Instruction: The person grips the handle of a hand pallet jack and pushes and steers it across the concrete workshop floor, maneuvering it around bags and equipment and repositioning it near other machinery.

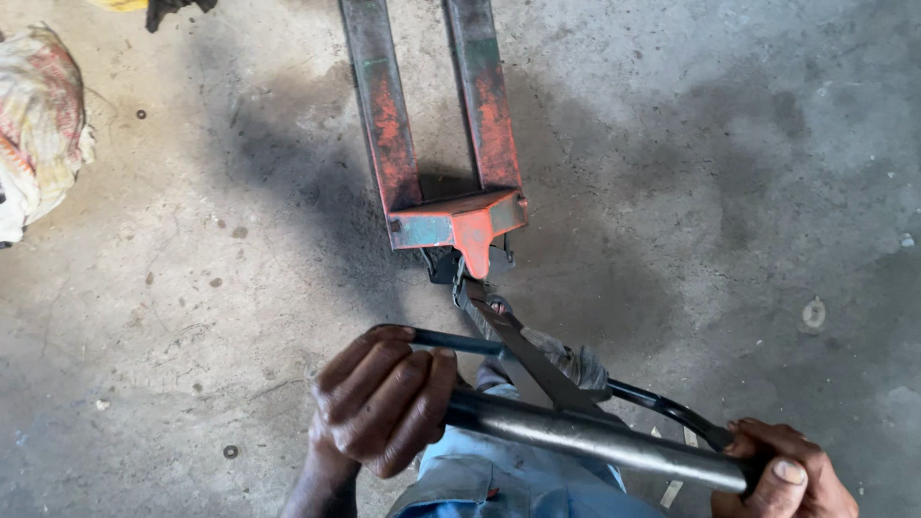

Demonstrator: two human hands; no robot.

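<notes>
Left hand: fingers curled shut over the left end of the dark grey steel crossbar of a pallet-jack handle. Knuckles up, back of hand toward the camera, wrist coming in from the bottom edge of view.

Right hand: fingers wrapped closed about the right end of the same crossbar, thumb lying on top with the nail showing. Only part of the hand is in view, low in the right corner.

Crossbar runs slantwise, left end higher in the frame, right end lower. A thin black loop of the handle arcs behind it, from the left hand's fingertips round to the right hand. The flat grey tiller shaft leads from the crossbar's middle down to the base of the worn orange-red pallet jack, whose two rusted forks stretch away across the stained concrete floor.

Blue denim trousers show beneath the crossbar. A crumpled pale sack lies at the upper left, well apart from the jack.
</notes>
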